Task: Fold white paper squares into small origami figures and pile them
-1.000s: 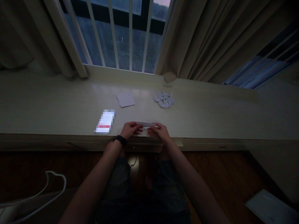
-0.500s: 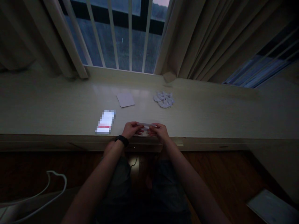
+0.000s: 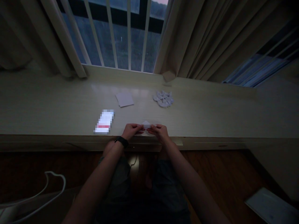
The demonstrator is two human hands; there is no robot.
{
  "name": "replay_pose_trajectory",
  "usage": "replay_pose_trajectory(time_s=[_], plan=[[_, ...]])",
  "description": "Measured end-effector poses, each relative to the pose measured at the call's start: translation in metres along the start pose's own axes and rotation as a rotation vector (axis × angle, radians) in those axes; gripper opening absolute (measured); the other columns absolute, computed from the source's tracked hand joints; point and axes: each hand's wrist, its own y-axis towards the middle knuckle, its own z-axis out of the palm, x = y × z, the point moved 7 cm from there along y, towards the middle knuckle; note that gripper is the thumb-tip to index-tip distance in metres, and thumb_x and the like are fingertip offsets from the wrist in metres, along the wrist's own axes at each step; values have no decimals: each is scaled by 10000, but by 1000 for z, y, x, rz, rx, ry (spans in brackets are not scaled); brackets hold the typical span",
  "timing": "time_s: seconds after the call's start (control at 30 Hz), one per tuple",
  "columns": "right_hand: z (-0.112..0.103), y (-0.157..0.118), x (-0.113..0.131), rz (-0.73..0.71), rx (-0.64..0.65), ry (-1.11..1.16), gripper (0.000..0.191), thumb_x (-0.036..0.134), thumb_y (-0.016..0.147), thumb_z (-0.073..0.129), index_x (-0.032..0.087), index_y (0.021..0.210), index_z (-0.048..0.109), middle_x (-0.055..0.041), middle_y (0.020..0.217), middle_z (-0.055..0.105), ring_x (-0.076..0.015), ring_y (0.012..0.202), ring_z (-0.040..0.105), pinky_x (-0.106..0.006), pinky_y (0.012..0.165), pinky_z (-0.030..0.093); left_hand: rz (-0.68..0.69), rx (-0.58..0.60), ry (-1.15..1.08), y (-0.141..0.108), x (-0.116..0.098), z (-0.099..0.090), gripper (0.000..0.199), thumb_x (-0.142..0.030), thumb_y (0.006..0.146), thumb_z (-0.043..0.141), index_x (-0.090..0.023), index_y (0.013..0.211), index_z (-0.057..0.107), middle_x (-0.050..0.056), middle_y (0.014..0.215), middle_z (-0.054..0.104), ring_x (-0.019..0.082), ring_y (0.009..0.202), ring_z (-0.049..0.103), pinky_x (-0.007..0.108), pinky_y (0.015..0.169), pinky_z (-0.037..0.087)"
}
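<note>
Between my two hands is a small folded piece of white paper (image 3: 146, 125), its pointed top showing above the fingers. My left hand (image 3: 132, 130), with a dark watch on the wrist, pinches the paper's left end. The right end is pinched by my right hand (image 3: 159, 131). Both hands are at the front edge of the pale ledge (image 3: 205, 115). Farther back lies a small stack of square white paper sheets (image 3: 125, 99). To its right sits a cluster of folded white paper pieces (image 3: 163, 99).
A lit phone (image 3: 104, 122), its screen blurred out, lies on the ledge left of my hands. Behind the ledge are a barred window (image 3: 121, 37) and beige curtains (image 3: 193, 40). A white cable (image 3: 63, 180) loops at lower left, and a pale flat object (image 3: 268, 205) is at lower right.
The paper has turned in my fingers: a thin strip showed before, and now a pointed peak stands above them. Both hands stay in nearly the same place, and the view has shifted slightly.
</note>
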Motion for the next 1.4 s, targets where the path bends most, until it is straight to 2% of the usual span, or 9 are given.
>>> replay_pose_trajectory(time_s=[0.27,0.57,0.63,0.77,0.97,1.03,1.17,1.3,1.4], plan=[[-5,-1,0,-24,-124,88,361,264,422,884,144,594,590,-22,629,658,-199,657,678,-333,721,588,44,-81,23,-2,-4,1,409,-418,603,780,-56,775,700,137,810,713,224,780,681,337,746,558],[-4,0,0,-38,-132,50,346,250,424,870,149,580,579,-3,604,640,-185,624,665,-328,696,575,91,-163,-4,-4,-2,-1,390,-401,580,791,-64,748,692,113,754,705,211,744,678,342,754,556],[-3,0,0,-44,-125,32,344,266,442,863,147,610,588,-4,610,642,-187,632,665,-334,706,571,117,-172,0,-6,-6,-3,418,-385,568,802,-73,818,680,92,728,699,204,722,678,342,732,559],[1,0,4,-94,-111,9,387,307,481,844,166,735,588,16,641,636,-160,629,650,-326,694,570,136,-130,14,-8,-15,-4,621,-346,544,821,-118,1079,602,35,661,679,197,676,674,349,671,562],[8,3,10,-132,-142,47,526,327,526,816,224,962,541,53,678,599,-112,594,604,-280,629,559,115,-25,357,-8,-15,0,387,-423,590,760,-102,791,679,56,682,679,166,613,628,280,596,503],[11,5,12,-131,-135,21,507,331,516,815,208,935,557,49,668,591,-110,590,593,-270,615,552,159,-4,515,-7,-18,3,381,-454,591,745,-122,771,688,34,660,670,156,606,605,247,559,457],[20,6,18,-147,-97,-99,473,350,478,822,185,848,577,37,656,602,-119,601,579,-266,589,538,256,-112,707,-6,-29,4,439,-507,603,716,-151,861,704,4,601,631,133,560,542,219,502,366],[32,7,24,-151,-39,-157,388,418,542,786,171,784,612,21,652,605,-117,596,564,-260,575,520,242,-160,719,-3,-29,3,426,-541,649,665,-133,762,707,0,548,583,117,519,489,218,476,320],[36,7,28,-175,-20,-214,337,468,609,735,161,648,601,17,593,579,-105,552,532,-238,535,479,198,-116,613,-2,-24,4,449,-548,644,665,-114,758,696,2,560,585,114,509,487,215,467,326]])
